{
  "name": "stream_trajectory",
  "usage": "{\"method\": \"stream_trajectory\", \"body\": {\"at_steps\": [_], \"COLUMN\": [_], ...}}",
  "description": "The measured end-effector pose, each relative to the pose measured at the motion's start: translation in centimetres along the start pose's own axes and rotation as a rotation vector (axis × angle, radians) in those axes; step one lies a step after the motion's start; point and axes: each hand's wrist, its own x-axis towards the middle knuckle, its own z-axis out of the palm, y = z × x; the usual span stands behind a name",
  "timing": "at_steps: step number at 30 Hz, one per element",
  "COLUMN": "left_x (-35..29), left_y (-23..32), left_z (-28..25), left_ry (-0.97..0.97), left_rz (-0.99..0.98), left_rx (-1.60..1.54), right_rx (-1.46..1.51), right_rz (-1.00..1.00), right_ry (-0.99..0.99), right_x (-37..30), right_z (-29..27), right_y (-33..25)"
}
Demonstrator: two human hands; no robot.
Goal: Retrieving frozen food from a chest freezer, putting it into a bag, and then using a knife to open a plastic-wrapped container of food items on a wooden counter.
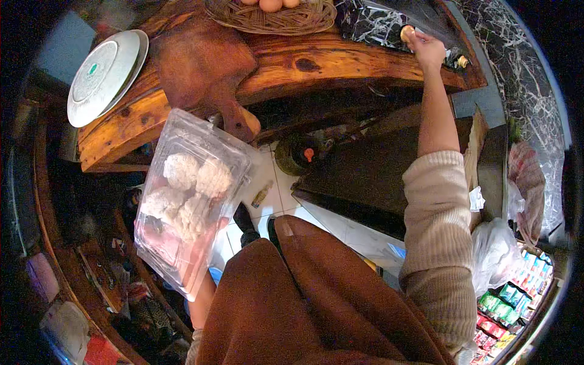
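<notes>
A clear plastic container (228,143) with several pale, crumbly clumps (213,176) inside is tilted at the left of my lap. My left hand (194,258) supports it from below, its fingers partly blurred through the plastic. At the far right, my right hand (427,50) reaches over the counter edge, fingers closed on a round gold-coloured knob (406,33). The knob is on the front of a black, white-veined glossy panel (374,21). A second gold knob (462,61) sits to the right of that hand.
A wooden cutting board (201,61) lies on the wooden counter (328,61), handle jutting over its edge. Beside it are two stacked pale plates (100,79). A wicker basket (274,21) with eggs stands behind. Plastic bags (499,252) and a box of colourful packets (505,307) are at the right.
</notes>
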Motion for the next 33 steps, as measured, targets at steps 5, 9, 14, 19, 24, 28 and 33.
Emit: {"method": "stream_trajectory", "body": {"at_steps": [5, 9, 14, 19, 24, 28, 33], "left_x": [0.2, 0.5, 1.0, 1.3, 1.7, 1.7, 2.1], "left_y": [0.0, 0.0, 0.0, 0.1, 0.2, 0.5, 1.6], "left_z": [0.4, 0.7, 1.2, 1.7, 2.1, 2.8, 3.5], "left_ry": [-0.025, -0.045, -0.073, -0.095, -0.113, -0.13, -0.149], "left_rz": [-0.019, -0.037, -0.059, -0.077, -0.096, -0.108, -0.125], "left_rx": [-0.063, -0.114, -0.175, -0.234, -0.294, -0.336, -0.385], "right_rx": [0.019, -0.003, -0.027, -0.028, 0.049, -0.095, -0.06], "right_rz": [-0.013, 0.001, 0.013, -0.001, 0.043, 0.05, 0.025], "right_ry": [0.024, 0.009, -0.005, -0.015, -0.028, 0.036, 0.074], "right_x": [-0.1, -0.2, 0.0, -0.2, 0.1, 0.7, 0.6], "right_z": [0.1, -0.2, -0.4, -0.6, 0.4, 0.8, 1.7], "right_y": [0.2, -0.1, -0.3, -0.7, 0.3, 1.8, 3.0]}}
